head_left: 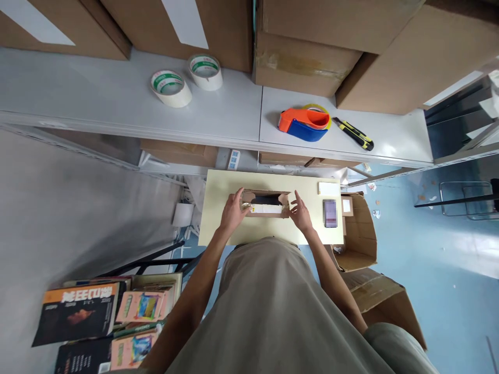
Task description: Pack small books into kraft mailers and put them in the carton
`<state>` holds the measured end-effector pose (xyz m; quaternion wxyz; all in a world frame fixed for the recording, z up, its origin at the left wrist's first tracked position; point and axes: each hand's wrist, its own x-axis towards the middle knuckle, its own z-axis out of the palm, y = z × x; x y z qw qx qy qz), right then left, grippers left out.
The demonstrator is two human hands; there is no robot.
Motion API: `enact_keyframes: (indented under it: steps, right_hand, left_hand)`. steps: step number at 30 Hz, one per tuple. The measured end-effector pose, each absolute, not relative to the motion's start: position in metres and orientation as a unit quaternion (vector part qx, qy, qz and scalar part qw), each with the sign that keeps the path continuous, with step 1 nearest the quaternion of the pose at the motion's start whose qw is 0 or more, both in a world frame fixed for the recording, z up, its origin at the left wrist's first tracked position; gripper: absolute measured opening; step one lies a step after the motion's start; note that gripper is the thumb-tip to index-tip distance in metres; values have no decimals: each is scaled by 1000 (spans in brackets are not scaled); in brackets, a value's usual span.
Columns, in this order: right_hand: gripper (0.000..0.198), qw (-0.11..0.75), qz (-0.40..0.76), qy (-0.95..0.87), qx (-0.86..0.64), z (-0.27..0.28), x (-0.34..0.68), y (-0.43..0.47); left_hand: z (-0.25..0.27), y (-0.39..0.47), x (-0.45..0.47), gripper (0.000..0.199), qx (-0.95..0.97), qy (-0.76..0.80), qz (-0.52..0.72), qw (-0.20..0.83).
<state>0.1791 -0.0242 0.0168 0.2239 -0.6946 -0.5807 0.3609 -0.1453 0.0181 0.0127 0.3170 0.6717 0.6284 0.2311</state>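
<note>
A small, narrow cardboard box (265,213) lies open at the top on a pale yellow table (222,182). A white strip with a small yellow mark runs along its near side, and something dark shows inside. My left hand (233,209) grips the box's left end, with the thumb on the near side and the fingers at the far corner. At the right end is my right hand (300,213), its fingers spread apart; the thumb is at or close to the box's edge, and I cannot tell if it touches.
A phone (330,213) and a small white box (328,188) lie at the table's right. The grey shelf (234,119) ahead bears tape rolls (171,88), an orange-blue tape dispenser (304,124) and a utility knife (354,134). Open cartons (360,236) stand right; magazines (78,314) lie left.
</note>
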Motion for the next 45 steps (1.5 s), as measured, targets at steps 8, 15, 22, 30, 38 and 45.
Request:
enact_keyframes:
  steps: [8,15,22,30,38,45]
  right_hand:
    - [39,287,402,-564,-662,7,175,-32]
    - [42,338,416,-498,-681,6,196,-41]
    - [46,368,413,-465,-691,20,245,-52]
    - [48,363,436,-448,-691,9,271,-56]
    - [49,394,469,-392,-687,-11,272,-62]
    - [51,395,510,-376,-665,-18,282,-55]
  left_hand:
    - [9,14,-151,29,654,611,235,379]
    - [10,-1,-121,33,628,633,242,383]
    - [5,-5,-70,34,637,598,272,405]
    - [-9,-14,-48,31,603,629,267,411]
    - [-15,-24,-39,38,543,649,335,415]
    - [-18,-24,-38,45,490,648,361,459]
